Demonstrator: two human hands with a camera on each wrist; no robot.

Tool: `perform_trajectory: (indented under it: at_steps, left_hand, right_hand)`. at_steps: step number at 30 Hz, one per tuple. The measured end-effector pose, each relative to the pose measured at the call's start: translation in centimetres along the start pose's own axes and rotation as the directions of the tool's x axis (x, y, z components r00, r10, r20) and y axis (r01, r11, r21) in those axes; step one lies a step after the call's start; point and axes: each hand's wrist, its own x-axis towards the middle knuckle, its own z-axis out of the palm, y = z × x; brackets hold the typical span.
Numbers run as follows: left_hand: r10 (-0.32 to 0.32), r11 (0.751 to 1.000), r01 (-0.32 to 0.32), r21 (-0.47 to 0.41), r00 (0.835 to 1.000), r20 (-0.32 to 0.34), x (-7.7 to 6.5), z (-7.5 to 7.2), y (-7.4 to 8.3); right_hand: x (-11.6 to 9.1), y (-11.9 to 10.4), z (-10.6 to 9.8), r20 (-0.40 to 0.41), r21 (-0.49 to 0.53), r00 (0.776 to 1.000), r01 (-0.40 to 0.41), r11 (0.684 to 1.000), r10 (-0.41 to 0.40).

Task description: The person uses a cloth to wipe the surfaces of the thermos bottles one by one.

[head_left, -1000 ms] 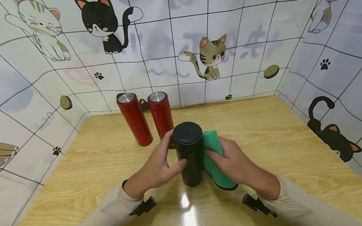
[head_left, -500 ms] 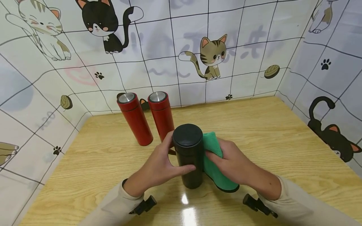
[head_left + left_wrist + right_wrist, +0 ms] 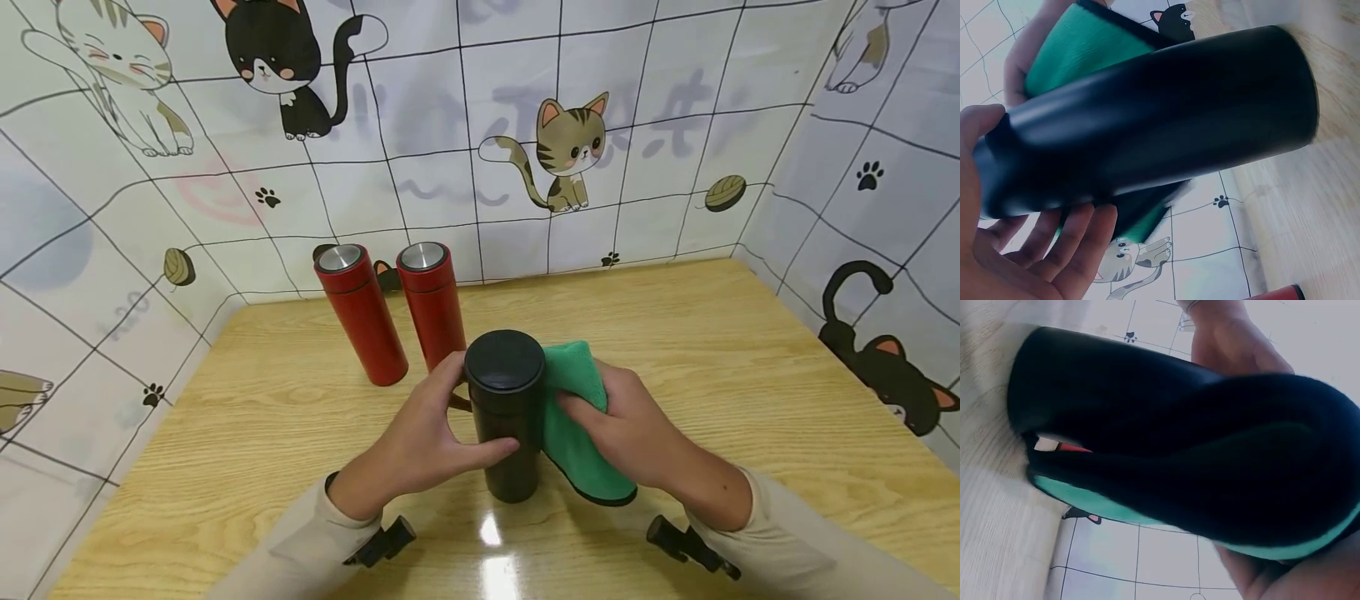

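Note:
A black thermos flask (image 3: 506, 417) with a dark lid stands roughly upright in front of me; whether its base touches the table, I cannot tell. My left hand (image 3: 420, 437) grips it from the left, thumb across the near side and fingers round the back, as the left wrist view (image 3: 1041, 250) of the flask also shows. On the other side, my right hand (image 3: 637, 421) holds a green cloth (image 3: 581, 450) with a dark edge against the flask's right side. The cloth's dark underside faces the flask in the right wrist view. Part of the right fingers is hidden behind the cloth.
Two red thermos flasks (image 3: 363, 321) with silver lid tops stand behind and left of the black one. The wooden table (image 3: 675, 333) meets a wall covering (image 3: 420, 183) printed with cats and grid lines at the back and sides.
Over the last second the left thumb has slid further across the black flask, and the flask has come slightly nearer. The cloth stays against its right side. The red flasks have not moved.

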Motion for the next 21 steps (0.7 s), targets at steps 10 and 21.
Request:
perform_trajectory:
  at_steps: [10, 21]
  left_hand:
    - [0.019, 0.999, -0.018, -0.045, 1.000, 0.016, 0.15, -0.10, -0.18]
    - [0.034, 0.995, -0.030, -0.090, 0.999, 0.041, 0.21, -0.19, -0.14]
  right_hand:
    - [-0.10, -0.31, -0.51, -0.041, -0.052, 0.998, 0.047, 0.998, -0.050]
    - [0.03, 0.15, -0.05, -0.024, -0.086, 1.000, 0.006, 0.996, -0.008]
